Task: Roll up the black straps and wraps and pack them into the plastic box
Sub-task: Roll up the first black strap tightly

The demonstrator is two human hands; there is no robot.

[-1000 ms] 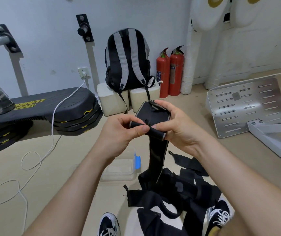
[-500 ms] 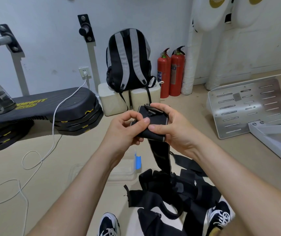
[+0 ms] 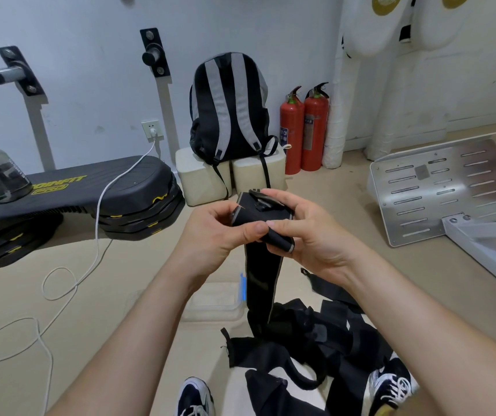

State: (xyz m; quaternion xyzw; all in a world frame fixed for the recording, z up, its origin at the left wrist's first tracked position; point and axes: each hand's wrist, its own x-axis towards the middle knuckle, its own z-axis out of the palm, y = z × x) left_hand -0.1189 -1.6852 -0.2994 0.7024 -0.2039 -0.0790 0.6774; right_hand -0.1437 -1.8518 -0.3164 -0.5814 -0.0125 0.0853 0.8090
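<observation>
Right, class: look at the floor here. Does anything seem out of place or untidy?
The black straps lie in a tangled heap on the floor, outside the plastic box, and a white cable trails in loose loops nearby.

strap (image 3: 260,283): matt black cloth
box (image 3: 213,304): clear glossy plastic
plate (image 3: 438,187): brushed metal
extinguishers (image 3: 314,130): glossy red

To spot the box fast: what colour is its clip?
The clip is blue, on the clear box; the head view shows it best.
</observation>
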